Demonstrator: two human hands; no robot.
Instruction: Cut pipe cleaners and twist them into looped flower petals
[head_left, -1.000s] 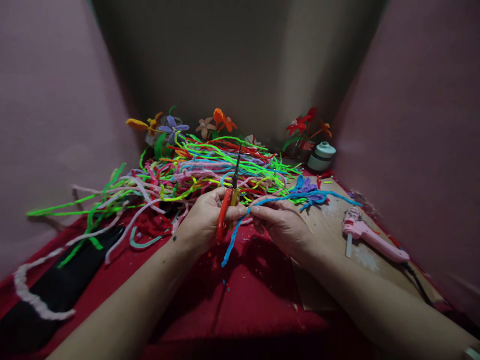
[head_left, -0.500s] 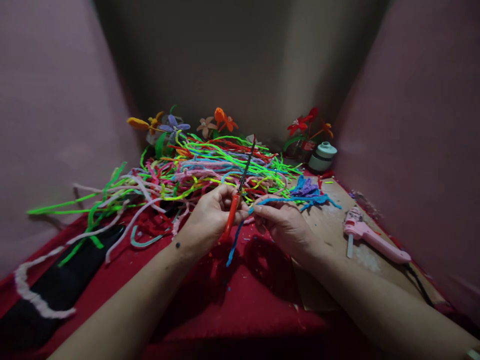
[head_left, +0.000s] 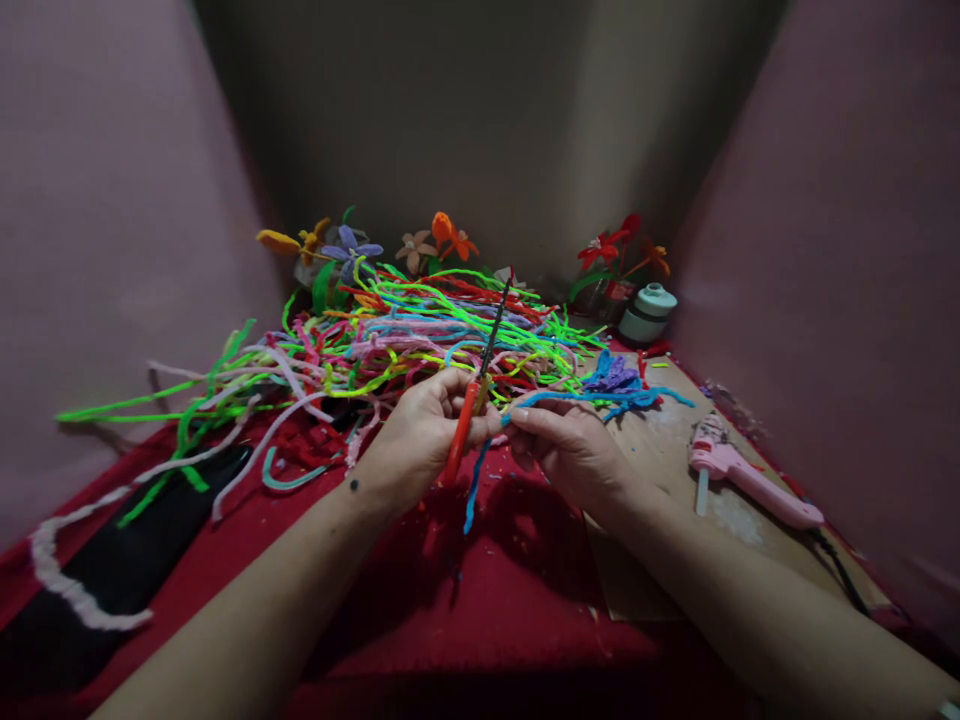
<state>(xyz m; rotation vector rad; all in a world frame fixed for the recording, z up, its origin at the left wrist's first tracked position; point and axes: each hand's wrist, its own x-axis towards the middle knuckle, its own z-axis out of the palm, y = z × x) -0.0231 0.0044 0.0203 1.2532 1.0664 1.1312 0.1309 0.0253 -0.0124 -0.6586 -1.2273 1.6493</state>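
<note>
My left hand (head_left: 424, 420) is closed around red-handled scissors (head_left: 466, 415), whose dark blades point up and away. Its fingertips also meet a blue pipe cleaner (head_left: 555, 396) from the left. Close beside it, my right hand (head_left: 566, 440) pinches that same pipe cleaner between thumb and finger. One end of the blue strand hangs below the hands; the other runs right, over the cardboard. Behind the hands lies a large heap of pipe cleaners (head_left: 450, 325) in green, pink, red, yellow and blue. Blue and purple shaped pieces (head_left: 611, 375) rest to the right.
A pink glue gun (head_left: 750, 480) lies on a cardboard sheet (head_left: 652, 470) at the right. Fuzzy flowers (head_left: 349, 250) and a pale green bottle (head_left: 649, 310) stand at the back. On the left, a black object (head_left: 150, 550) lies on the red cloth (head_left: 480, 620) beneath loose strands.
The blue pipe cleaner has shifted slightly: its hanging end and its far end both sit a little farther right. Both hands stay nearly in place, still gripping.
</note>
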